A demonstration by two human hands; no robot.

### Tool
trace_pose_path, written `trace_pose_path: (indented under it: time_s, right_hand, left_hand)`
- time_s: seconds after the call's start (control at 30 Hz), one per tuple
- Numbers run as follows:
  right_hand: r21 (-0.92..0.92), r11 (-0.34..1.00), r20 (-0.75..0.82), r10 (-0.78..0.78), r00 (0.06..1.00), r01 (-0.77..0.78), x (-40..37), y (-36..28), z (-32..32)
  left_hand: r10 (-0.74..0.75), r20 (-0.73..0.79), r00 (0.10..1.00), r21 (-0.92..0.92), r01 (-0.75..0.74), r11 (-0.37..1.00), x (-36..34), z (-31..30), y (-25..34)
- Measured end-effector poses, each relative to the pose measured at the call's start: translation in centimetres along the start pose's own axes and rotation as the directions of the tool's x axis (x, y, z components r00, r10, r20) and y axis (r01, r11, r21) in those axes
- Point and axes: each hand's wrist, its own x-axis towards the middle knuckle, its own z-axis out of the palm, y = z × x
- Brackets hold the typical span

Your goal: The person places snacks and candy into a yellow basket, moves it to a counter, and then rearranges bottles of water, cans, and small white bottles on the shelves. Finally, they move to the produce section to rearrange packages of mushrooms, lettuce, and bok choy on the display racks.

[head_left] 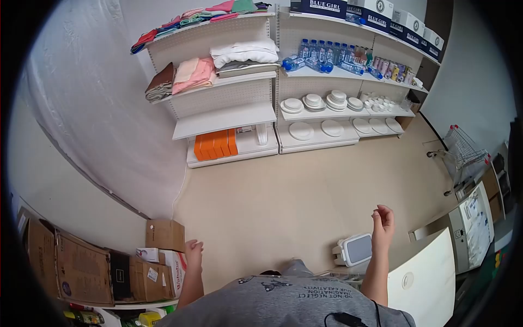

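My left hand (194, 252) is raised beside a brown cardboard box (165, 235), empty, its fingers loosely bent and slightly apart. Over the floor at the right I hold up my right hand (384, 219), also with nothing in it; its thumb stands off from the curved fingers. Below and left of that hand is a white bin with a grey lid (358, 249), partly covered by my forearm. Neither hand appears to touch anything.
Ahead, white shelves (226, 123) hold folded cloths (194, 75), orange boxes (216, 144), water bottles (321, 53), cans (393, 70) and white plates (301, 131). A shopping cart (463, 150) stands at right, near white panels (422, 280). Cardboard boxes (81, 267) line the left.
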Motion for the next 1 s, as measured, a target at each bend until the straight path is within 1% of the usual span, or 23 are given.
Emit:
trace_pose_path:
  time_s: [0.03,0.07,0.13,0.17,0.23,0.27,0.3,0.33,0.37,0.4,0.47,0.53,0.57,0.6,0.63,0.67,0.73,0.77,0.83,0.9,0.93,1.0]
  right_hand:
    - [-0.002,1.000,-0.008,0.004,1.000,-0.004,1.8,0.9,0.8]
    - [0.011,0.999,-0.004,0.032,0.999,-0.032,3.7,1.9,1.9]
    - [0.028,0.997,0.011,0.073,0.997,-0.073,8.0,3.9,4.1]
    - [0.029,0.997,0.013,0.067,0.998,-0.068,10.5,4.9,5.2]
    - [0.166,0.984,0.060,0.057,0.997,-0.066,15.4,7.1,7.0]
    - [0.147,0.987,0.068,0.059,0.996,-0.069,17.8,7.8,7.7]
    - [0.163,0.985,0.057,0.047,0.997,-0.055,20.4,8.5,7.8]
    - [0.104,0.993,0.064,0.054,0.996,-0.061,22.7,9.2,7.7]
    - [0.044,0.997,0.068,0.065,0.996,-0.069,25.3,9.6,8.1]
    - [0.053,0.996,0.053,0.066,0.996,-0.068,27.9,9.8,8.1]
    - [-0.020,0.997,0.030,0.080,0.996,-0.080,32.1,10.2,7.0]
    - [-0.057,0.993,0.023,0.106,0.994,-0.104,35.6,10.7,6.5]
    - [-0.072,0.989,0.012,0.133,0.991,-0.132,37.2,11.2,6.4]
    - [-0.082,0.985,0.002,0.155,0.988,-0.154,38.7,11.6,6.5]
    - [-0.097,0.983,0.010,0.160,0.987,-0.158,40.0,12.1,6.8]
    - [-0.107,0.979,0.006,0.177,0.984,-0.175,41.3,12.8,7.1]
    - [-0.124,0.974,0.007,0.192,0.981,-0.190,44.0,14.4,8.0]
    - [-0.143,0.973,0.010,0.185,0.983,-0.182,45.5,15.4,8.6]
    - [-0.160,0.972,0.018,0.176,0.984,-0.171,49.1,16.8,10.5]
    - [-0.188,0.967,0.054,0.184,0.982,-0.171,52.9,18.1,12.9]
    - [-0.193,0.966,0.053,0.185,0.981,-0.172,54.9,18.5,14.4]
    - [-0.240,0.959,0.088,0.175,0.981,-0.150,59.2,18.9,18.2]
  left_hand:
    - [-0.054,-0.063,0.997,0.027,0.056,0.998,0.6,-0.6,-0.2]
    - [-0.053,-0.058,0.997,0.032,0.055,0.998,3.0,-1.1,-1.4]
    - [0.059,-0.048,0.997,0.013,-0.058,0.998,8.1,0.3,-3.2]
    - [0.060,-0.049,0.997,0.007,-0.059,0.998,8.5,3.1,-1.1]
    - [0.117,-0.095,0.989,-0.003,-0.118,0.993,9.4,9.2,4.0]
    - [0.131,-0.093,0.987,-0.007,-0.132,0.991,9.9,13.1,5.8]
    - [0.097,-0.066,0.993,-0.035,-0.100,0.994,10.3,17.4,8.1]
    - [0.069,-0.037,0.997,-0.054,-0.071,0.996,10.8,21.6,10.9]
    - [0.056,0.046,0.997,-0.060,-0.053,0.997,11.2,26.3,14.1]
    - [0.029,0.131,0.991,-0.060,-0.021,0.998,11.1,30.9,16.7]
    - [0.134,0.339,0.931,-0.018,-0.136,0.991,12.1,39.6,21.2]
    - [0.218,0.438,0.872,-0.075,-0.206,0.976,13.1,46.8,24.9]
    - [0.196,0.441,0.876,-0.071,-0.184,0.980,12.8,49.4,26.6]
    - [0.182,0.475,0.861,-0.073,-0.168,0.983,12.4,51.5,28.4]
    - [0.170,0.506,0.846,-0.075,-0.153,0.985,12.5,53.2,29.4]
    - [0.160,0.504,0.849,-0.079,-0.139,0.987,13.2,54.3,29.4]
    - [0.103,0.521,0.847,-0.011,-0.114,0.993,15.4,55.6,29.1]
    - [0.099,0.519,0.849,-0.012,-0.108,0.994,16.8,55.8,28.9]
    - [-0.040,0.391,0.920,0.103,-0.001,0.995,20.4,55.5,28.4]
    - [-0.070,0.278,0.958,0.139,0.032,0.990,23.9,55.1,28.9]
    - [-0.075,0.281,0.957,0.140,0.037,0.989,26.2,55.1,29.4]
    - [-0.059,0.195,0.979,0.077,0.045,0.996,30.7,56.2,30.7]
